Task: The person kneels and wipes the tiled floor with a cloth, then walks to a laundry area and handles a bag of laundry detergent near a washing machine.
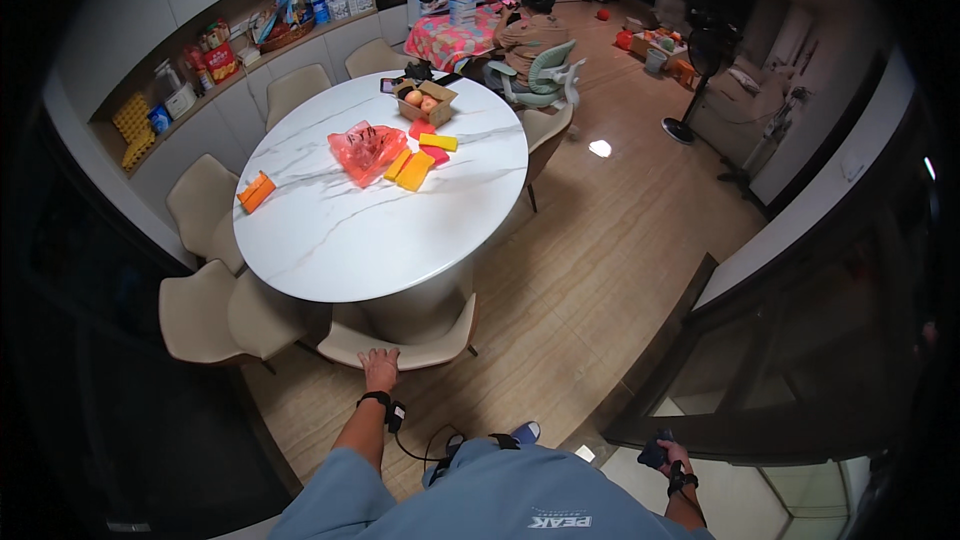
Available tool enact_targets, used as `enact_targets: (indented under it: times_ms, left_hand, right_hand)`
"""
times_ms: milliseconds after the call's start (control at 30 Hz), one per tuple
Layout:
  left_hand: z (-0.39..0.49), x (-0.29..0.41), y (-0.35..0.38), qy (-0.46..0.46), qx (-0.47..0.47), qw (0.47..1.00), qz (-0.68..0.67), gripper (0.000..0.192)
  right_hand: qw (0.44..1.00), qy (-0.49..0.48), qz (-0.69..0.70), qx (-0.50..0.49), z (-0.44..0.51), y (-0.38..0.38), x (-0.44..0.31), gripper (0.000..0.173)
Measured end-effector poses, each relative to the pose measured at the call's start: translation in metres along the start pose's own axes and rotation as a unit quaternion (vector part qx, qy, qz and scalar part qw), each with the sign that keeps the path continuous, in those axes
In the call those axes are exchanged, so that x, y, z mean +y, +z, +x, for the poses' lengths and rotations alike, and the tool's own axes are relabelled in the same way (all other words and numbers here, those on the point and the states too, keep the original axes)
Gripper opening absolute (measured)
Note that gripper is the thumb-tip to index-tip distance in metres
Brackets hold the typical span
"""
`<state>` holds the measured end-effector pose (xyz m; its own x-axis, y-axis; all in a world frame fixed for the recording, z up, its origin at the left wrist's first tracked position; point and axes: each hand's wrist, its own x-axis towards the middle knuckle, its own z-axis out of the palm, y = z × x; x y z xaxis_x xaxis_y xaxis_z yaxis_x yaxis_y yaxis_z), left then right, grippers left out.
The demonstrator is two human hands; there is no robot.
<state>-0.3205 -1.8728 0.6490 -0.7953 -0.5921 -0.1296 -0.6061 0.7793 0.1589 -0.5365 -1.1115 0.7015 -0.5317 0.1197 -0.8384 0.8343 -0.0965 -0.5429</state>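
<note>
My left hand (381, 369) has its fingers hooked over the top edge of a beige dining chair's backrest (442, 355), at the near side of a round table. A wrist strap with a small black device and cable is on that arm. Out to the right, my right hand (676, 457) is closed around a small dark blue object (655, 450), too dark to identify. The round white marble-patterned table (330, 240) stands before me. On it lie a crumpled red plastic bag (364, 151), yellow cloth-like pieces (414, 171), red pieces (421, 129) and an orange packet (256, 193).
A cardboard box (435, 111) on the table holds round fruit. Several beige chairs (196, 202) surround the table. Farther back, a person (529, 34) sits in a green swivel chair (553, 69). A black standing fan (679, 127) is at right. A dark-framed glass door (720, 382) stands near my right hand.
</note>
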Motion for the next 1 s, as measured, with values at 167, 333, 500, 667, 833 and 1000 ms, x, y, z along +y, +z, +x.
enact_targets:
  times_ms: [167, 333, 500, 667, 833, 1000]
  left_hand:
    - [-0.024, 0.002, -0.015, 0.06, 0.044, 0.993, -0.094, 0.071]
    - [-0.059, -0.001, -0.034, 0.112, 0.067, 0.976, -0.174, 0.07]
    - [-0.104, -0.045, -0.035, 0.157, 0.091, 0.951, -0.251, 0.056]
    - [-0.164, -0.12, 0.018, -0.12, -0.189, 0.929, -0.295, 0.06]
    - [-0.274, -0.185, 0.046, -0.309, -0.297, 0.885, -0.182, 0.062]
    - [-0.34, -0.178, 0.052, -0.387, -0.206, 0.858, -0.268, 0.059]
  right_hand:
    - [0.998, -0.019, 0.035, -0.046, -0.029, -0.006, 0.025, 0.037]
    - [0.999, 0.03, 0.021, 0.022, -0.034, -0.045, 0.096, 0.036]
    - [0.988, 0.073, -0.119, 0.067, -0.038, -0.062, 0.154, 0.037]
    - [0.984, 0.1, -0.143, 0.034, -0.029, -0.03, 0.144, 0.032]
    - [0.978, 0.098, -0.184, 0.007, -0.003, 0.021, 0.086, 0.027]
    - [0.96, 0.096, -0.262, -0.027, 0.039, 0.103, 0.006, 0.024]
